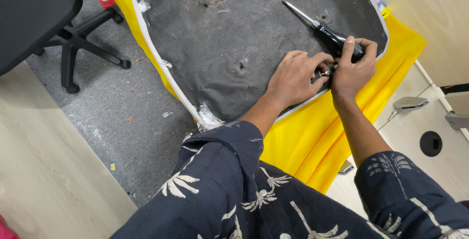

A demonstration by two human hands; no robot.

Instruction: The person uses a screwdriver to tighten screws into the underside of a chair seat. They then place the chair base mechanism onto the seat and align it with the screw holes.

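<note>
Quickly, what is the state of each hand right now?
Left hand: fingers curled, pressing on the dark fabric panel, pinching a small metal screw.
Right hand: closed around the black handle of the screwdriver.

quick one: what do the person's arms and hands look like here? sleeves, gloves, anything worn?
Both hands, left hand and right hand, are bare: no gloves, and no rings or watch that I can make out. Forearms are bare as well. The person wears a dark navy shirt with a white palm-tree print and small pale buttons down the front; its sleeves end above the forearms on both arms.
</note>
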